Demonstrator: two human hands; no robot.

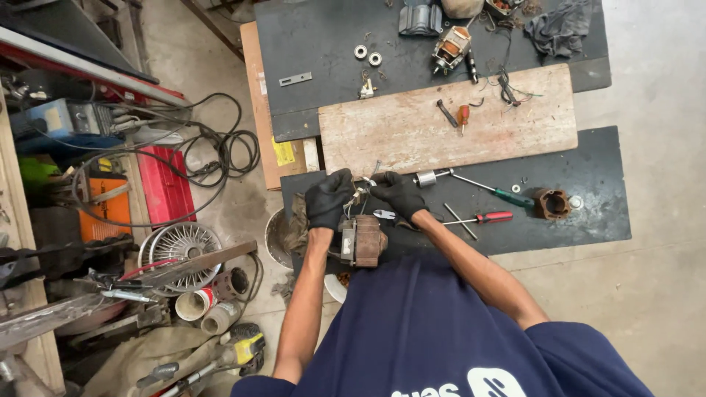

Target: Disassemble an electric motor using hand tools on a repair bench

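On the dark workbench (573, 220) close to our body, we hold a small rusty electric motor stator (362, 240) with copper windings, resting at the bench edge. Our left hand (329, 198), in a black glove, grips the wires (360, 192) rising from the top of the stator, fingers closed around them. Our right hand (399, 194), also gloved, pinches the same bundle just beside the left, so both hands meet above the part. Just right of the hands lie pliers (384, 214), a red-handled screwdriver (482, 217) and a green-handled screwdriver (491, 190). Farther right sits a brown cylindrical housing (551, 204). Beyond the hands, a worn wooden board (412, 132) spans the bench.
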